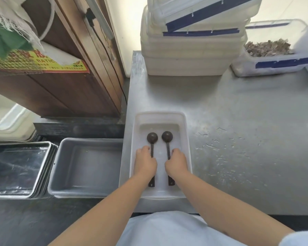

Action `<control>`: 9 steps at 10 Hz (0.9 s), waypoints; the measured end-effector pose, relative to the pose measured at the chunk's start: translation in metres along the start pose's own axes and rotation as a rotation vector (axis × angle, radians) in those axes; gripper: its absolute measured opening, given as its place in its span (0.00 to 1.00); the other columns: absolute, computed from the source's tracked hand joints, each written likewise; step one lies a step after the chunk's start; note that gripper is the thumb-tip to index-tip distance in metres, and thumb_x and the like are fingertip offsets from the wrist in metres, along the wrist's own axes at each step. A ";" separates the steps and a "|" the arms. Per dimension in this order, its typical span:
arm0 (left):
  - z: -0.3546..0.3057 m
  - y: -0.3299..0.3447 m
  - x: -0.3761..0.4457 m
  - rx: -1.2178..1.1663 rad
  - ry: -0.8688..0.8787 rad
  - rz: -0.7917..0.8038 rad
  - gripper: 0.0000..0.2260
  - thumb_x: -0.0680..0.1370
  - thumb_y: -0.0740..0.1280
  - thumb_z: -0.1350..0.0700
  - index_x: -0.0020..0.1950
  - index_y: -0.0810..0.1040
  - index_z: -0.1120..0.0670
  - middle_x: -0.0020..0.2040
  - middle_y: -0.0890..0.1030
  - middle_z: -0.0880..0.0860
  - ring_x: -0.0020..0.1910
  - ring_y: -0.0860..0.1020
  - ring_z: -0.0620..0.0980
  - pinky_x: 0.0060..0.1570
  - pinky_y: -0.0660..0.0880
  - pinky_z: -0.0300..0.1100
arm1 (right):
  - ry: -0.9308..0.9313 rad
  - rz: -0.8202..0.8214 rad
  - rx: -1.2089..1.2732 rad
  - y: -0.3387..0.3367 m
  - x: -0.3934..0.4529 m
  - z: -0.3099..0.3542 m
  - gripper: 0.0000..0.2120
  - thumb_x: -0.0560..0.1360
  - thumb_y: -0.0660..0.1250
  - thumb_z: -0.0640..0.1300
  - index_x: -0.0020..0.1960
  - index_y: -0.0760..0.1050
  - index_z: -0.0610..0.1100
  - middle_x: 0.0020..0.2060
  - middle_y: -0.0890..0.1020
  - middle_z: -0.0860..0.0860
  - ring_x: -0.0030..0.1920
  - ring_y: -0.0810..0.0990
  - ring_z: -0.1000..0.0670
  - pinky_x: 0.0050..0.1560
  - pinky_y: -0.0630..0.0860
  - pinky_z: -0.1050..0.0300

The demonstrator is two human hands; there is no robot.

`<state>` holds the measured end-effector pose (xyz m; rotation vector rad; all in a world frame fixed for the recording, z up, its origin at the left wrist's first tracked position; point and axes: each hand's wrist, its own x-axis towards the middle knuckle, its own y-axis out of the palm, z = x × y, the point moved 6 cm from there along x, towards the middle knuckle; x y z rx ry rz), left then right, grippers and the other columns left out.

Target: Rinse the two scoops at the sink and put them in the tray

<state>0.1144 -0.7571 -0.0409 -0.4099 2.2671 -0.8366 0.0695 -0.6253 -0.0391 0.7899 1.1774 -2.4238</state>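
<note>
Two dark scoops with round bowls and long flat handles lie side by side inside a white plastic tray (186,139) on the steel counter. My left hand (144,163) is closed around the handle of the left scoop (152,137). The right scoop (167,136) has its handle gripped by my right hand (176,164). Both bowls point away from me, and the handle ends stick out below my fists. No sink shows in this view.
A stack of white lidded bins (188,50) stands at the back of the counter (247,130), with a tub of dried bits (270,55) to its right. Left of the counter sit a grey metal pan (85,190) and stacked baking sheets (20,167).
</note>
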 end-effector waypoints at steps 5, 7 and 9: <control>-0.007 0.015 -0.031 0.837 0.458 0.188 0.22 0.73 0.65 0.68 0.66 0.68 0.61 0.71 0.62 0.59 0.60 0.71 0.58 0.52 0.75 0.51 | -0.450 0.146 -0.789 0.021 -0.038 0.004 0.17 0.75 0.63 0.33 0.63 0.71 0.38 0.63 0.68 0.43 0.60 0.70 0.43 0.58 0.72 0.51; -0.014 0.008 -0.041 0.759 0.475 0.224 0.27 0.75 0.65 0.65 0.73 0.60 0.59 0.78 0.51 0.62 0.69 0.67 0.59 0.59 0.73 0.48 | -0.528 0.115 -0.803 0.009 -0.050 0.014 0.18 0.73 0.65 0.35 0.63 0.70 0.40 0.62 0.69 0.46 0.58 0.72 0.43 0.51 0.73 0.52; -0.047 -0.059 -0.057 0.656 0.626 -0.069 0.33 0.79 0.62 0.45 0.79 0.51 0.53 0.81 0.46 0.58 0.79 0.49 0.58 0.74 0.58 0.51 | -0.688 -0.230 -0.753 -0.052 -0.069 0.049 0.27 0.76 0.64 0.50 0.73 0.62 0.46 0.76 0.63 0.47 0.71 0.67 0.42 0.63 0.71 0.47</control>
